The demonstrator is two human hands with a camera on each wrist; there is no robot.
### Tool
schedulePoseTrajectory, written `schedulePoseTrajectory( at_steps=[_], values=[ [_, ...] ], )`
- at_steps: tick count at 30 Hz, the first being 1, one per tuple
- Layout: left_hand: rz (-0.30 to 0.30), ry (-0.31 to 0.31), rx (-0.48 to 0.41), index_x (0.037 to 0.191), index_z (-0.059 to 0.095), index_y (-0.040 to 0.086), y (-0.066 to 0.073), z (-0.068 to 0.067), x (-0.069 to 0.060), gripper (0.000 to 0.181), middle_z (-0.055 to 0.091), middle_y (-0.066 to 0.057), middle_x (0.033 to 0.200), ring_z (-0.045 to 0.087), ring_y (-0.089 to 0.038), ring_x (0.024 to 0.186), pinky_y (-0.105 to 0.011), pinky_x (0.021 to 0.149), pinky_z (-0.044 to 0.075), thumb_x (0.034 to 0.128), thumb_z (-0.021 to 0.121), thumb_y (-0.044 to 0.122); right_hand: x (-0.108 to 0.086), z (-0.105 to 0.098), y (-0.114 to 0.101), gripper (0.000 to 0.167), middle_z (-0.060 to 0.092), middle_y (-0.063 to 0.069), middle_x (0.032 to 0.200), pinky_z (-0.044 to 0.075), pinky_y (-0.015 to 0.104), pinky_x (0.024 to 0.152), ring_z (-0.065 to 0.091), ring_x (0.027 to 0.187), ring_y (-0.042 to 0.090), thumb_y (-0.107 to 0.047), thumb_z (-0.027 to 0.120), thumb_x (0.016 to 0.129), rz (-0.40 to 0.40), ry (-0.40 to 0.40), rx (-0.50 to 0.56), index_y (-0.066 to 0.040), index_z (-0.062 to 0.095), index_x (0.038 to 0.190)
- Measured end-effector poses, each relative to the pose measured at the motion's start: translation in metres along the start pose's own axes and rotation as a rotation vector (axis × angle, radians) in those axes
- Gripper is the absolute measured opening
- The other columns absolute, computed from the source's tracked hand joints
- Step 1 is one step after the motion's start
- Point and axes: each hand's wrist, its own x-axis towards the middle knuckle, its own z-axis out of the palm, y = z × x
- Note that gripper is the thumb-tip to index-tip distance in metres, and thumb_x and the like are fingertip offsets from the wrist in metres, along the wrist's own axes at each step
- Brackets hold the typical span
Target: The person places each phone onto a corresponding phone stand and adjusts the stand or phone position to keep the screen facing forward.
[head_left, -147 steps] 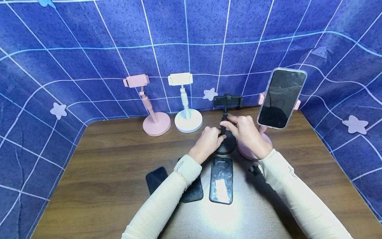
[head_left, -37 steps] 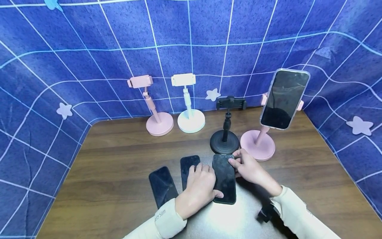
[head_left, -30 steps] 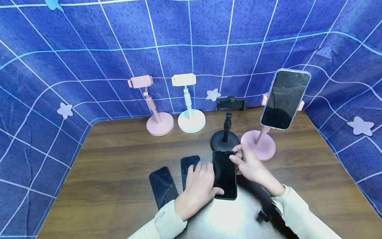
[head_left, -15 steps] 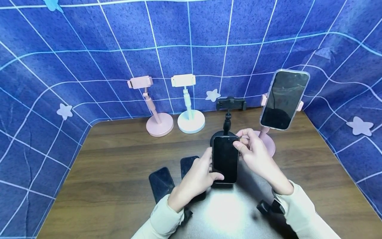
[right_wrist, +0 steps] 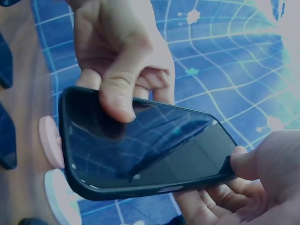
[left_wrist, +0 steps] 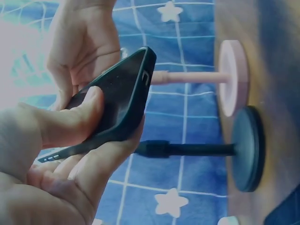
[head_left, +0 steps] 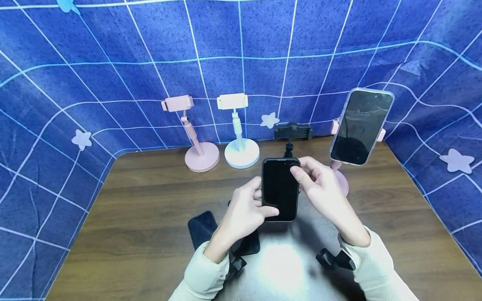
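Pinching opposite edges of a black phone (head_left: 280, 186): left hand (head_left: 244, 211), right hand (head_left: 321, 186), grip snug, air beneath.

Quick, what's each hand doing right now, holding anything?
Left hand: holding a phone by its left side.
Right hand: pinching the same phone near its top right corner.

Pale cream sleeves (head_left: 197, 279) down to the wrists, plain cuffs (head_left: 357, 242), small black devices (head_left: 236, 268) beside both, bare hands (head_left: 242, 209)

black phone (head_left: 279, 188), gridded blue backdrop (head_left: 216, 35)
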Motion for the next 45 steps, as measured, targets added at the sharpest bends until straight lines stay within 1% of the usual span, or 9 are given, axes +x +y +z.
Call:
schedulePoseTrajectory(
  at_steps=[3, 12, 17, 19, 24, 28, 31, 37, 45],
  values=[
    [0.015, 0.042, -0.03, 0.116, 0.065, 0.014, 0.008, -0.005, -0.001, 0.045, 0.079, -0.003, 0.091, 0.068, -0.008, 0.067, -0.023, 0.06, 0.051, 0.0792, 0.081, -0.007, 0.002, 0.001, -0.007, 0.024, 0.048, 0.001, 0.067, 0.038, 0.026, 0.053, 0.046, 0.059, 0.01, -0.017, 0.056, 0.107, -0.024, 0.001, -0.03, -0.004, 0.062, 0.088],
    [0.12, 0.145, -0.153, 0.124, 0.066, 0.01, 0.042, -0.029, -0.005, 0.052, 0.079, -0.012, 0.1, 0.079, -0.019, 0.085, -0.032, 0.071, 0.062, 0.0782, 0.084, -0.006, 0.001, 0.007, -0.02, 0.028, 0.038, -0.005, 0.064, 0.029, 0.03, 0.048, 0.035, 0.055, 0.007, -0.018, 0.056, 0.107, -0.101, -0.065, 0.008, -0.007, 0.061, 0.082],
    [0.198, 0.183, -0.208, 0.125, 0.068, 0.008, 0.054, -0.042, -0.01, 0.052, 0.079, -0.016, 0.101, 0.079, -0.024, 0.08, -0.037, 0.072, 0.063, 0.0781, 0.083, -0.009, -0.003, 0.01, -0.026, 0.016, 0.058, -0.003, 0.074, 0.043, 0.024, 0.059, 0.051, 0.066, 0.008, -0.014, 0.06, 0.105, -0.093, -0.115, 0.083, -0.005, 0.069, 0.095],
    [0.224, 0.199, -0.226, 0.125, 0.068, 0.007, 0.056, -0.045, -0.012, 0.052, 0.078, -0.017, 0.101, 0.079, -0.026, 0.079, -0.039, 0.073, 0.063, 0.0774, 0.083, -0.01, -0.005, 0.01, -0.028, 0.012, 0.066, 0.0, 0.083, 0.05, 0.024, 0.066, 0.057, 0.072, 0.01, -0.013, 0.063, 0.103, -0.084, -0.128, 0.103, -0.006, 0.072, 0.106],
    [0.251, 0.228, -0.225, 0.126, 0.068, 0.005, 0.058, -0.048, -0.014, 0.054, 0.078, -0.018, 0.102, 0.079, -0.025, 0.079, -0.037, 0.074, 0.063, 0.0768, 0.084, -0.01, -0.008, 0.01, -0.033, 0.01, 0.071, 0.009, 0.091, 0.058, 0.028, 0.069, 0.071, 0.07, 0.014, -0.01, 0.064, 0.102, -0.058, -0.176, 0.16, -0.004, 0.07, 0.106],
    [0.255, 0.276, -0.247, 0.129, 0.067, 0.005, 0.058, -0.05, -0.016, 0.057, 0.078, -0.02, 0.1, 0.078, -0.022, 0.074, -0.032, 0.071, 0.062, 0.0767, 0.083, -0.011, -0.009, 0.012, -0.034, 0.011, 0.07, 0.018, 0.09, 0.063, 0.04, 0.07, 0.077, 0.07, 0.024, -0.007, 0.061, 0.103, -0.023, -0.271, 0.313, 0.002, 0.065, 0.106],
    [0.261, 0.3, -0.278, 0.13, 0.066, 0.004, 0.058, -0.052, -0.018, 0.058, 0.077, -0.019, 0.1, 0.077, -0.022, 0.072, -0.03, 0.07, 0.062, 0.0765, 0.083, -0.012, -0.011, 0.016, -0.035, 0.012, 0.07, 0.021, 0.086, 0.063, 0.044, 0.067, 0.076, 0.069, 0.025, -0.004, 0.062, 0.102, -0.023, -0.299, 0.386, 0.005, 0.064, 0.109],
    [0.297, 0.318, -0.294, 0.129, 0.066, 0.001, 0.059, -0.054, -0.021, 0.057, 0.078, -0.015, 0.103, 0.078, -0.024, 0.076, -0.031, 0.071, 0.063, 0.0769, 0.082, -0.013, -0.015, 0.021, -0.036, 0.014, 0.071, 0.02, 0.086, 0.063, 0.044, 0.068, 0.075, 0.068, 0.022, 0.0, 0.065, 0.099, -0.062, -0.264, 0.419, 0.006, 0.066, 0.111],
    [0.356, 0.309, -0.275, 0.134, 0.063, 0.0, 0.055, -0.048, -0.018, 0.059, 0.076, -0.023, 0.107, 0.078, -0.021, 0.086, -0.029, 0.077, 0.062, 0.0788, 0.08, -0.014, -0.017, 0.023, -0.034, 0.02, 0.074, 0.011, 0.096, 0.062, 0.044, 0.067, 0.077, 0.073, 0.021, 0.008, 0.063, 0.097, -0.152, -0.185, 0.511, 0.016, 0.064, 0.116]
  ],
)
